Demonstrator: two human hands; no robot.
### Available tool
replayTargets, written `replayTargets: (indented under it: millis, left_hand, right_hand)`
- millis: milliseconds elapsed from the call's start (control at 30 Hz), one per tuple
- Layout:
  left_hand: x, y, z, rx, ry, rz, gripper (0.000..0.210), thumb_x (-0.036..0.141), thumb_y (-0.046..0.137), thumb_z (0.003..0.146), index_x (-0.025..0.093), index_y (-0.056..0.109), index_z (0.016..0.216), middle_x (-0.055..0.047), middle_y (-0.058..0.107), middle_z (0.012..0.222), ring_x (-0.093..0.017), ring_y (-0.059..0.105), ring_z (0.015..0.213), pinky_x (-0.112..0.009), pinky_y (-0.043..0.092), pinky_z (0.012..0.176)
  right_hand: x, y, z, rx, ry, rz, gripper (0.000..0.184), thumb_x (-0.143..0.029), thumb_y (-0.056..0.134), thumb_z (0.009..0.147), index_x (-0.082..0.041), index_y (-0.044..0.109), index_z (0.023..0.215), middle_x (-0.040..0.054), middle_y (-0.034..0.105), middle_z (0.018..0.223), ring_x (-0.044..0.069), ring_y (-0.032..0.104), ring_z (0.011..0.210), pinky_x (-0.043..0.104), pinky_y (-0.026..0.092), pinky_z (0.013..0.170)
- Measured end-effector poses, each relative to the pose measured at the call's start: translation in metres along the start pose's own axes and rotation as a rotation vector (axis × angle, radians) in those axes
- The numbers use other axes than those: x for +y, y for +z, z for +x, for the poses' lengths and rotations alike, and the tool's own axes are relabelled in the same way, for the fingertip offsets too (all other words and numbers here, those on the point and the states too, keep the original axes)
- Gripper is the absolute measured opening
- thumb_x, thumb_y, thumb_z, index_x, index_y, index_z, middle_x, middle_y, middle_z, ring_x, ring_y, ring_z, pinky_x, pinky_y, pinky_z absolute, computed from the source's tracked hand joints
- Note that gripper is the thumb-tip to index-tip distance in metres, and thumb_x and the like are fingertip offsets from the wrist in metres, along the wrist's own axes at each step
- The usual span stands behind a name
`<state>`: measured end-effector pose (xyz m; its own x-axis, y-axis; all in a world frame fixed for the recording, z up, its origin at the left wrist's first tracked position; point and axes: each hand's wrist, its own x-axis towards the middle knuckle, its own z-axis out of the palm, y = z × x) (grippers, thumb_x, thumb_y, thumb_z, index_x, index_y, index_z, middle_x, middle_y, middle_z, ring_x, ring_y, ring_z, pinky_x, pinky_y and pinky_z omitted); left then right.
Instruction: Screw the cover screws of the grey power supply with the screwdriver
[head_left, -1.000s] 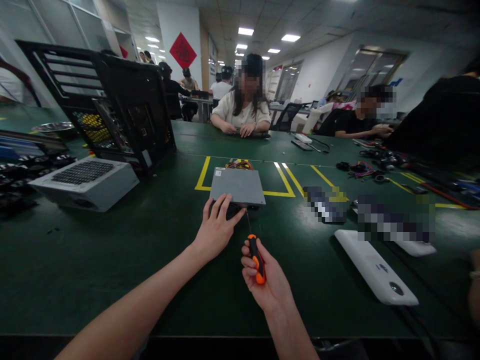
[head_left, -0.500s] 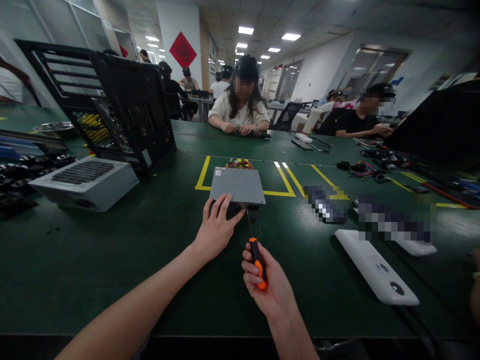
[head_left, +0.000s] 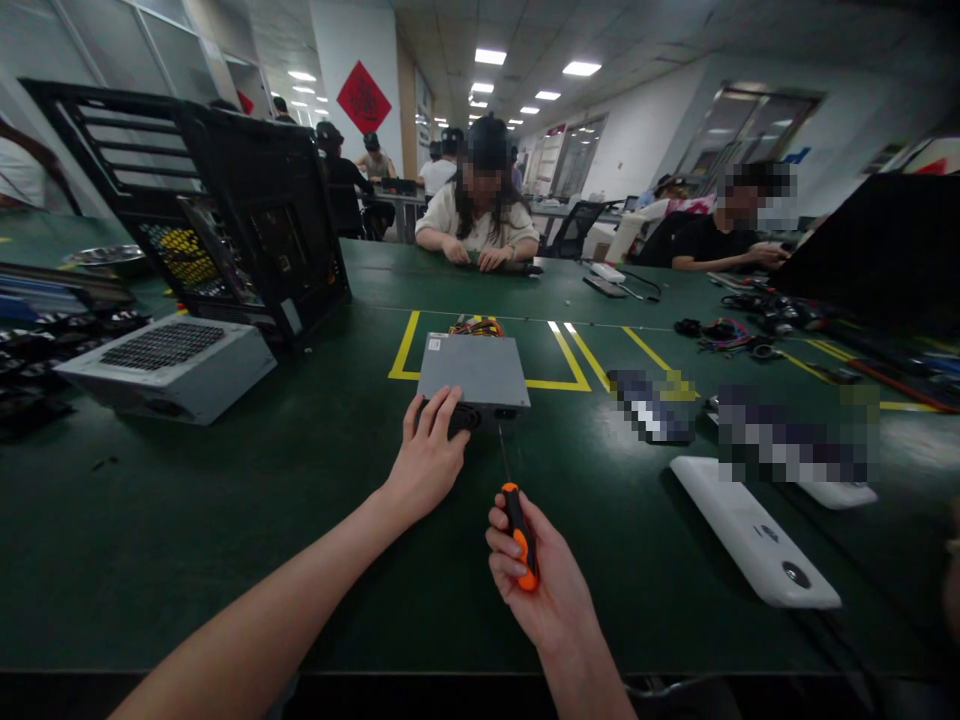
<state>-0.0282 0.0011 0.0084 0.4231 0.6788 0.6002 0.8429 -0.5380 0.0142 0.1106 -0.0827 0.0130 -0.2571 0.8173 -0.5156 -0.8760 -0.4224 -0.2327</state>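
Note:
A grey metal computer power supply (head_left: 474, 366) lies on the green table in front of me, its bundle of coloured cables showing behind it. My left hand (head_left: 429, 455) holds its near left edge, fingers on the top and thumb down at the dark fan face. My right hand (head_left: 536, 565) is closed around the orange and black handle of a screwdriver (head_left: 521, 540). The shaft points away from me, and its tip is just below the power socket on the near face. Whether the tip touches the casing I cannot tell.
To the left stand a second power supply (head_left: 169, 365) and an open black computer case (head_left: 247, 210). A white device (head_left: 754, 535) lies at the right, with a blurred phone-like object (head_left: 651, 408) beyond it. Yellow tape (head_left: 559, 385) marks the table. A person (head_left: 480, 215) sits opposite.
My right hand has drawn the screwdriver slightly back toward me and right, its tip lower than before. My left thumb has pulled in to the left; the power supply has hardly moved.

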Motion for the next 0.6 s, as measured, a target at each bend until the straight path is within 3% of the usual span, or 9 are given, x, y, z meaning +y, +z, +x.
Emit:
replayTargets:
  millis: [333,600]
  left_hand:
    - [0.002,0.016,-0.005,-0.026,-0.005,0.029,0.023,0.016,0.055,0.079,0.026,0.065,0.098,-0.010,0.021,0.145,-0.032,0.011,0.134,-0.059,0.012,0.104]
    - [0.003,0.005,-0.005,-0.069,0.058,0.059,0.008,0.017,0.061,0.075,0.019,0.066,0.081,-0.011,0.020,0.146,-0.035,0.007,0.134,-0.063,0.007,0.102]
  right_hand:
    - [0.005,-0.004,-0.002,-0.026,-0.050,-0.025,0.026,-0.024,0.038,0.090,-0.009,0.057,0.082,-0.0007,0.049,0.062,0.000,0.033,0.039,0.009,0.028,0.031]
    - [0.005,-0.006,-0.003,-0.034,-0.061,-0.033,0.028,-0.024,0.036,0.090,-0.008,0.058,0.081,-0.0003,0.050,0.062,0.000,0.034,0.039,0.009,0.027,0.031]
